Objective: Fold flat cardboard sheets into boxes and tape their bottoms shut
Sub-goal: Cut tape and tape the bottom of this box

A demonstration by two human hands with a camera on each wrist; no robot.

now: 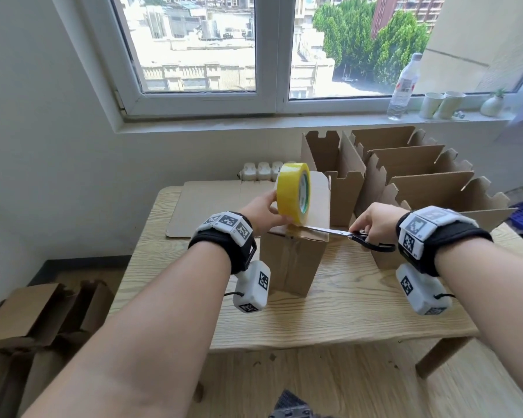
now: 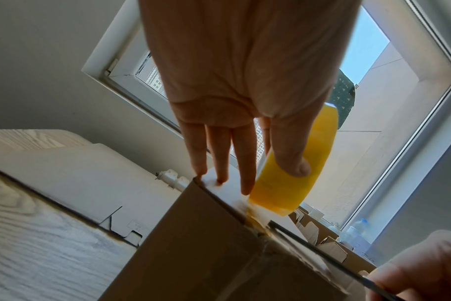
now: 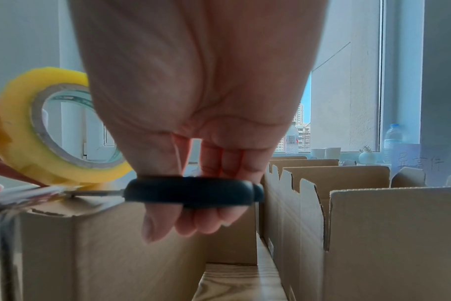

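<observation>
Your left hand (image 1: 261, 214) has its fingers wrapped on the yellow tape roll (image 1: 293, 193), standing on edge on the upturned box (image 1: 293, 260) mid-surface (image 1: 360, 309). Your right hand (image 1: 375, 220) grips the scissors (image 1: 349, 235), blades at the tape strip.

Legible text is scarce. Faint handwritten characters appear on a translucent sheet (image 3: 420, 163) at the right of the right wrist view, below the window; they cannot be read with certainty. The tape roll (image 1: 293, 193) carries green print on its inner core, too small to read. The water bottle (image 1: 403, 86) on the sill bears a red and white label, wording illegible. The wrist bands (image 1: 227, 226) show black-and-white square marker codes, no words.
</observation>
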